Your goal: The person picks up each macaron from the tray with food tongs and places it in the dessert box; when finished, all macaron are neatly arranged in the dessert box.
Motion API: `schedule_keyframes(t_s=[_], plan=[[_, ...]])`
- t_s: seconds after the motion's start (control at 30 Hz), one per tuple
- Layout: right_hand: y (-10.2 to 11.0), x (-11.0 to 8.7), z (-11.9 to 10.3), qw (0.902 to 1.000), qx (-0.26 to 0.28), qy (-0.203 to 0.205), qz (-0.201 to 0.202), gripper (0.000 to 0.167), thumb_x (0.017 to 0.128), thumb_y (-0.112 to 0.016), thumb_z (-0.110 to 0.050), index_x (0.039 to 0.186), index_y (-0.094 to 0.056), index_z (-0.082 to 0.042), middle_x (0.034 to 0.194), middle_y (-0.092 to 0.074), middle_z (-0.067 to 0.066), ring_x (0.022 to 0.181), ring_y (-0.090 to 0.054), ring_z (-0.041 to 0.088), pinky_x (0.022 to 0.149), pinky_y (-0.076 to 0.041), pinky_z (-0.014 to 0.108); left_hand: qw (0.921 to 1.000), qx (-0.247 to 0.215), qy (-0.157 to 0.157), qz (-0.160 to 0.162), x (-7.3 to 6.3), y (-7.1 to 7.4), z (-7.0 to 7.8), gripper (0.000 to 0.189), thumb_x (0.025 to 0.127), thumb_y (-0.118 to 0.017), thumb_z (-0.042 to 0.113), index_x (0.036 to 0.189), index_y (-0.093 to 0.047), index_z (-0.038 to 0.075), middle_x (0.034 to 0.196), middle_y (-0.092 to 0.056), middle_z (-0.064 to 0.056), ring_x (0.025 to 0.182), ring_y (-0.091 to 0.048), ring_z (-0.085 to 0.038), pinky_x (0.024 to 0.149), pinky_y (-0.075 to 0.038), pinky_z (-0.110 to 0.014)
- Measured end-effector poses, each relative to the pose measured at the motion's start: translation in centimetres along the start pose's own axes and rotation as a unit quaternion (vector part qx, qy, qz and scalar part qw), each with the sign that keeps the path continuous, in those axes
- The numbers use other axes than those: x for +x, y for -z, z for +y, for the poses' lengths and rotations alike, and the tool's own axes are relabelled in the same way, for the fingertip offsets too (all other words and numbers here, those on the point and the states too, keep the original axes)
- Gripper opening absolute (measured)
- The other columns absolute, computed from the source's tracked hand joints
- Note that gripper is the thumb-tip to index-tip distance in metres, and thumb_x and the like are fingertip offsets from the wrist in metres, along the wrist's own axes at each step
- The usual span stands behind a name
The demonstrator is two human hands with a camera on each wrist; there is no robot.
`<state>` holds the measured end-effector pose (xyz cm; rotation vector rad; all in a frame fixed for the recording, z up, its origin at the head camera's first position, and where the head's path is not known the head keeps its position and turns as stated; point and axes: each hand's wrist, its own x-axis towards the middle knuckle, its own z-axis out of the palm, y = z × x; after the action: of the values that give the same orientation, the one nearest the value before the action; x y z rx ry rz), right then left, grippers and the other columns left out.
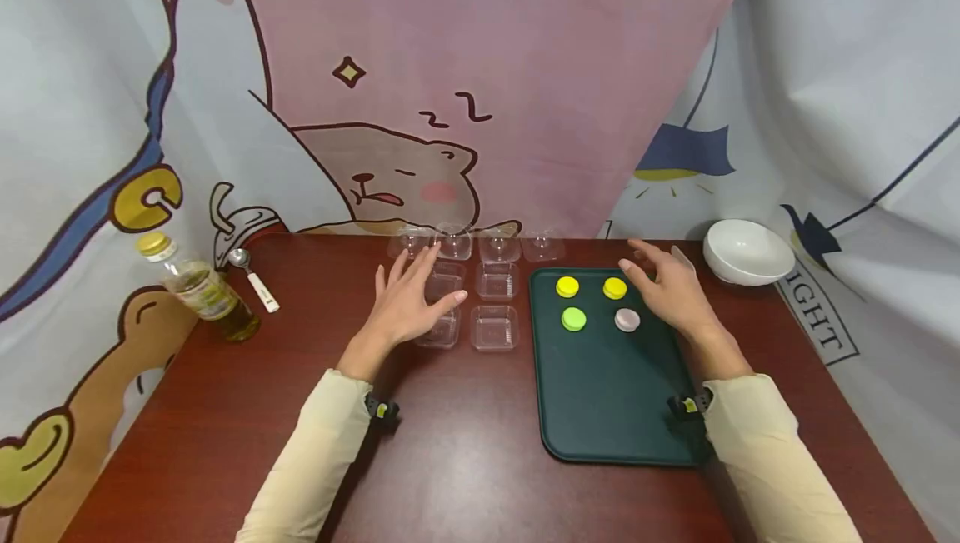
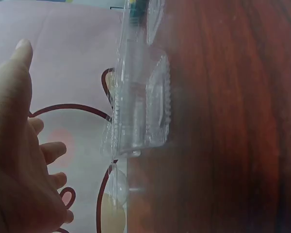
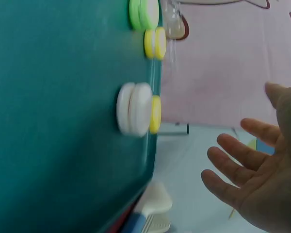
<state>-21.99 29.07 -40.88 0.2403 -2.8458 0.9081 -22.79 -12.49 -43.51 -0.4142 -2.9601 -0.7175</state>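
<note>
My left hand [image 1: 405, 306] is spread above several clear plastic boxes [image 1: 495, 328], its fingers straight and holding nothing. The boxes stand with their domed lids [image 1: 498, 245] raised behind them; my hand hides part of the left ones. Over the upper right of a dark green tray [image 1: 611, 401] my right hand [image 1: 671, 289] hovers, fingers loosely extended with nothing in them. On the tray sit two yellow macarons [image 1: 567, 286], a green macaron [image 1: 573, 319] and a pale pinkish macaron [image 1: 627, 321]. The pale one [image 3: 134, 109] appears large in the right wrist view, apart from my fingers.
A white bowl [image 1: 748, 253] stands at the back right. On the left are an oil bottle [image 1: 210, 297] with a yellow cap and a small white-handled scoop [image 1: 255, 281]. Behind my right hand, a white and blue utensil [image 3: 155, 200] is partly hidden. A printed curtain [image 1: 525, 93] hangs behind the table.
</note>
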Motion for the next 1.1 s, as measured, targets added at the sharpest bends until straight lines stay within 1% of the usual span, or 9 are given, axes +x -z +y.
schedule_keyframes(t_s=[0.1, 0.17, 0.23, 0.33, 0.47, 0.6, 0.67, 0.9, 1.1], plan=[[0.7, -0.6, 0.9, 0.9997, -0.009, -0.016, 0.013, 0.060, 0.106, -0.051, -0.042, 0.152, -0.044, -0.004, 0.140, -0.056, 0.031, 0.129, -0.053, 0.051, 0.112, -0.035, 0.068, 1.0000, -0.005, -0.008, -0.001, -0.4, 0.0, 0.2, 0.095, 0.089, -0.052, 0.076, 0.164, -0.013, 0.033, 0.168, -0.029, -0.002, 0.158, -0.011, -0.036, 0.122, 0.002, -0.070], [1.1, -1.2, 1.7, 0.9992, -0.019, -0.032, 0.013, 0.061, 0.106, -0.049, -0.044, 0.152, -0.044, -0.004, 0.141, -0.055, 0.031, 0.129, -0.053, 0.052, 0.103, -0.043, 0.068, 0.9999, -0.005, -0.011, -0.004, -0.6, 0.0, 0.3, 0.095, 0.088, -0.053, 0.077, 0.164, -0.013, 0.035, 0.168, -0.029, 0.002, 0.159, -0.012, -0.033, 0.122, 0.001, -0.069], [1.4, -1.9, 2.6, 0.9986, -0.021, -0.048, 0.011, 0.062, 0.106, -0.048, -0.043, 0.153, -0.042, -0.003, 0.142, -0.054, 0.032, 0.126, -0.055, 0.052, 0.098, -0.046, 0.068, 0.9999, -0.007, -0.013, -0.006, -0.8, 0.0, 0.4, 0.096, 0.087, -0.055, 0.077, 0.163, -0.012, 0.037, 0.167, -0.030, 0.004, 0.159, -0.013, -0.032, 0.123, 0.001, -0.068], [1.9, -2.8, 3.8, 0.9970, -0.030, -0.069, 0.013, 0.063, 0.107, -0.046, -0.043, 0.154, -0.040, -0.003, 0.140, -0.054, 0.033, 0.119, -0.057, 0.053, 0.089, -0.048, 0.067, 0.9998, -0.011, -0.013, -0.009, -1.0, 0.0, 0.6, 0.101, 0.085, -0.056, 0.078, 0.163, -0.006, 0.038, 0.167, -0.030, 0.002, 0.158, -0.013, -0.033, 0.123, 0.000, -0.068], [2.2, -3.8, 5.2, 0.9946, -0.039, -0.095, 0.014, 0.063, 0.107, -0.045, -0.043, 0.154, -0.039, -0.002, 0.142, -0.052, 0.034, 0.120, -0.056, 0.054, 0.087, -0.048, 0.067, 0.9997, -0.015, -0.010, -0.015, -1.3, -0.2, 0.7, 0.109, 0.083, -0.059, 0.079, 0.164, 0.000, 0.036, 0.168, -0.028, -0.002, 0.157, -0.014, -0.037, 0.122, -0.001, -0.070], [2.4, -4.5, 6.2, 0.9922, -0.052, -0.112, 0.015, 0.065, 0.106, -0.044, -0.046, 0.153, -0.039, 0.000, 0.142, -0.051, 0.034, 0.117, -0.057, 0.052, 0.085, -0.048, 0.067, 0.9997, -0.009, -0.019, -0.015, -1.5, -0.5, 1.0, 0.111, 0.081, -0.064, 0.077, 0.164, -0.006, 0.033, 0.169, -0.028, -0.001, 0.157, -0.016, -0.038, 0.122, -0.001, -0.070], [2.5, -4.8, 6.7, 0.9915, -0.058, -0.115, 0.018, 0.065, 0.106, -0.045, -0.045, 0.152, -0.040, 0.001, 0.140, -0.053, 0.034, 0.114, -0.058, 0.051, 0.084, -0.048, 0.066, 0.9996, -0.004, -0.024, -0.017, -1.6, -0.7, 1.2, 0.111, 0.080, -0.066, 0.075, 0.164, -0.009, 0.031, 0.168, -0.030, 0.000, 0.156, -0.018, -0.038, 0.122, -0.001, -0.069], [2.5, -5.4, 7.9, 0.9903, -0.075, -0.114, 0.028, 0.062, 0.105, -0.050, -0.041, 0.148, -0.044, 0.004, 0.133, -0.056, 0.036, 0.111, -0.061, 0.052, 0.086, -0.047, 0.067, 0.9989, 0.012, -0.029, -0.036, -1.8, -1.6, 1.6, 0.114, 0.079, -0.067, 0.077, 0.164, -0.006, 0.033, 0.164, -0.038, 0.001, 0.157, -0.019, -0.033, 0.123, -0.003, -0.068], [2.2, -5.9, 8.7, 0.9874, -0.086, -0.131, 0.024, 0.066, 0.104, -0.053, -0.043, 0.147, -0.044, 0.005, 0.130, -0.056, 0.037, 0.104, -0.060, 0.050, 0.080, -0.047, 0.065, 0.9976, 0.024, -0.054, -0.034, -2.0, -2.2, 1.9, 0.114, 0.077, -0.071, 0.075, 0.164, -0.017, 0.027, 0.162, -0.042, 0.001, 0.157, -0.021, -0.034, 0.123, -0.004, -0.069]])
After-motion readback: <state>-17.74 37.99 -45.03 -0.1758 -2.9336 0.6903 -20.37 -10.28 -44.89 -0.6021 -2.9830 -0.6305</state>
